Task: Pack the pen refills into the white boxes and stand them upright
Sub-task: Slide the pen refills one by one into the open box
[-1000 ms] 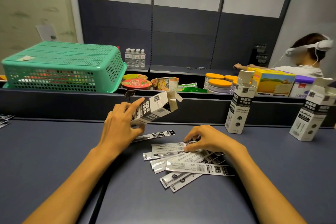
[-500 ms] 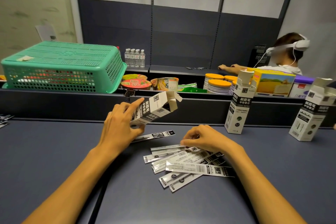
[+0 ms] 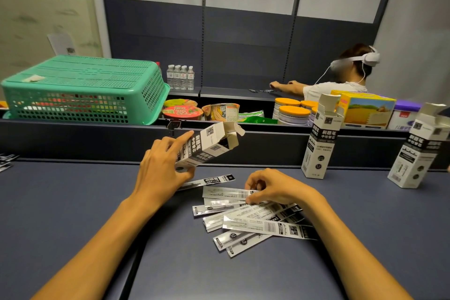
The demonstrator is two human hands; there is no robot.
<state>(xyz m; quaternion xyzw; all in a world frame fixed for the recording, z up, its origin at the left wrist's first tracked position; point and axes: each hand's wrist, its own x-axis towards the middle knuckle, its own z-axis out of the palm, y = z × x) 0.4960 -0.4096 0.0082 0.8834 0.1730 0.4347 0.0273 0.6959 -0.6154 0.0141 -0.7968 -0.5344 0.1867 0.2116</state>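
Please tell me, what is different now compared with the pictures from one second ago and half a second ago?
The right hand has curled tighter over the top pen refill packets, and its fingertips now pinch their ends. In the background, the person with the headset has moved to the left. The left hand holds the tilted white box as before, and the two upright boxes have not moved.

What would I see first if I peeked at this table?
Probably the two hands in the middle: the left hand holds a white box tilted with its flaps open, and the right hand pinches a packet from the heap of pen refills on the dark table. Next, the big green basket upside down at the back left, and two more white boxes standing upright on the right.
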